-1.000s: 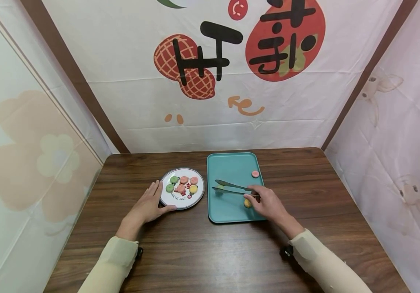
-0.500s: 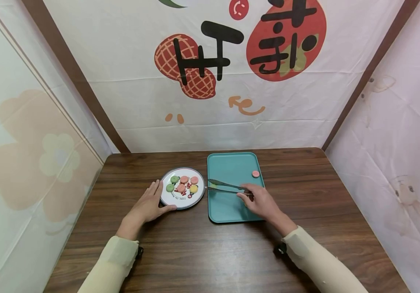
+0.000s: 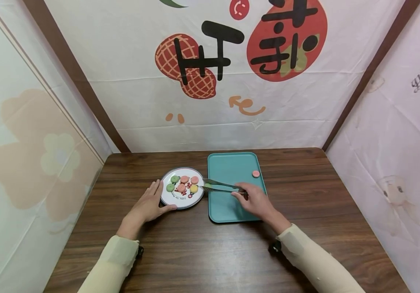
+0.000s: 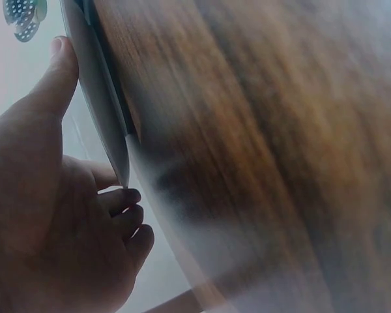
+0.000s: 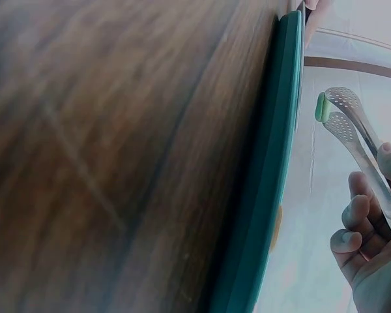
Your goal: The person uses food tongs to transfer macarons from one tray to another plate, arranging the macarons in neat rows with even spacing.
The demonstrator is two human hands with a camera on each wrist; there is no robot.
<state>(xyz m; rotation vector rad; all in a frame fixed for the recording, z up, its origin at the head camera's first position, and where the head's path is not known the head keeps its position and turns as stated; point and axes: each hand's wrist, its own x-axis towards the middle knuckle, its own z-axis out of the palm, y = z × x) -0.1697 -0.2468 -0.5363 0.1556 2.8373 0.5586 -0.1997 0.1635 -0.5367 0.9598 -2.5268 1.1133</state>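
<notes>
My right hand (image 3: 255, 200) holds a pair of metal tongs (image 5: 344, 127) with perforated tips. Between those tips a green macaron (image 5: 322, 107) is pinched, in the right wrist view; from the head, the tips overlap the right rim of a white plate (image 3: 171, 200). Several macarons lie on that plate, among them a yellow macaron (image 3: 194, 189) close to the tongs and a green macaron (image 3: 170, 187) at the left. At the plate's left edge rests my left hand (image 3: 147, 206), fingers extended along the rim, its thumb (image 4: 55, 78) reaching over the near side.
Right of the plate, a teal tray (image 3: 228, 162) lies on the dark wood table (image 3: 210, 252). A pink macaron (image 3: 255, 174) sits by its right edge. Past the tray wall, the right wrist view shows part of a yellow macaron (image 5: 277, 228). A printed cloth (image 3: 210, 134) hangs behind.
My right hand has moved left, carrying the tongs and green macaron from over the tray to the plate's right rim. The left hand has stayed at the plate.
</notes>
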